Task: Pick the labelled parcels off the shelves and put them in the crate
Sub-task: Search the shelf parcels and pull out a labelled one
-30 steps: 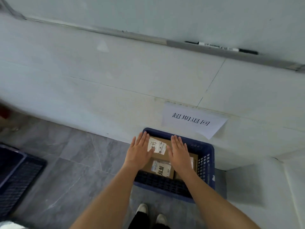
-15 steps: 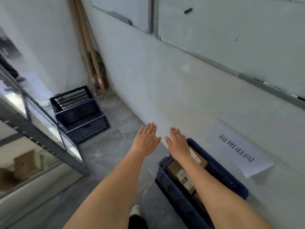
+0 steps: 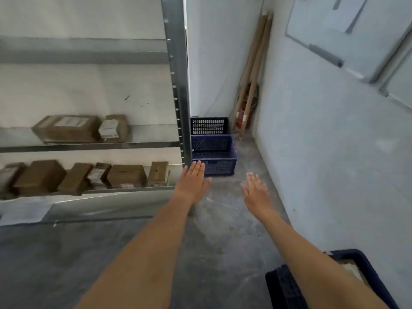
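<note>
Both my hands are held out flat and empty over the grey floor. My left hand [image 3: 193, 184] hovers beside the metal shelf post [image 3: 178, 85]; my right hand [image 3: 256, 192] is further right. The dark blue crate [image 3: 365, 262] sits at the bottom right, partly hidden by my right forearm, with a bit of cardboard showing inside. Brown labelled parcels lie on the shelves to the left: a large box [image 3: 66, 128] and a smaller one [image 3: 114, 128] on the middle shelf, and several parcels [image 3: 124, 175] on the lower shelf.
Two stacked blue crates [image 3: 213, 152] stand on the floor in the far corner behind the shelf post. Wooden poles [image 3: 254, 70] lean in that corner. A whiteboard [image 3: 347, 34] hangs on the right wall. The shelving unit fills the left side.
My view has swung left from the crate towards the shelves. Both hands have lifted away from the parcels in the crate and now hang open in the air.
</note>
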